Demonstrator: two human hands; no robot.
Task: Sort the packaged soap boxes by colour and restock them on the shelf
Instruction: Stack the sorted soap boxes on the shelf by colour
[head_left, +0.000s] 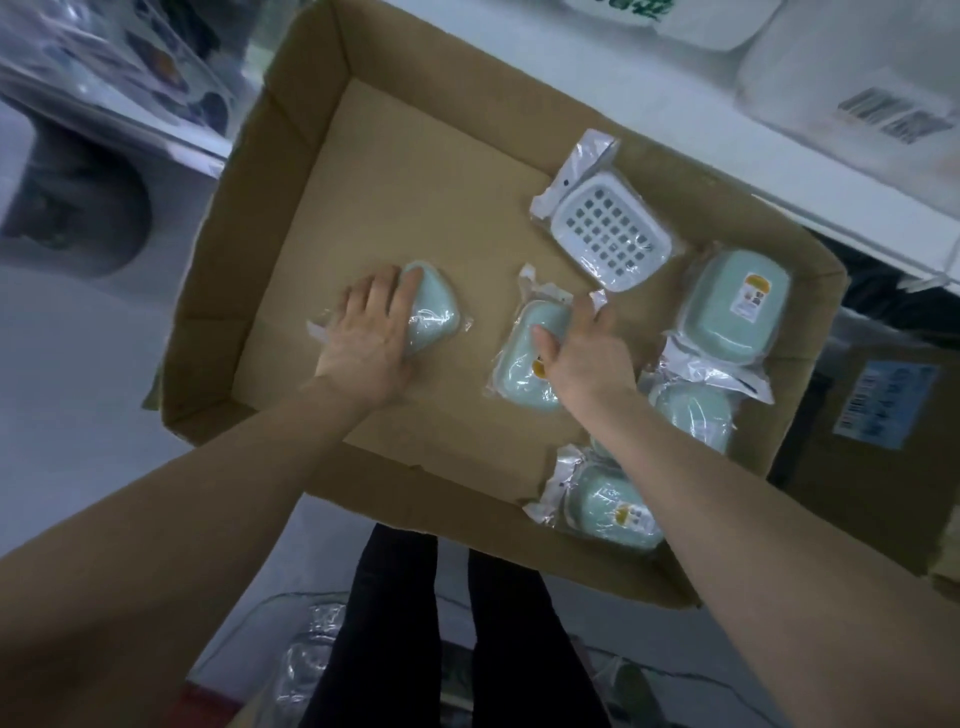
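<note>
Soap boxes (435, 310): left hand (363, 340) grips one, right hand (589, 358) grips another (522, 358).

Both bare forearms reach forward and down, converging slightly. The left hand (371, 338) lies palm down, fingers curled over a mint soap box (434, 312) (thumb at its near edge). The right hand (584, 358) straddles a second soap box (524, 358), with the thumb on top and spread fingers along its right side.
</note>
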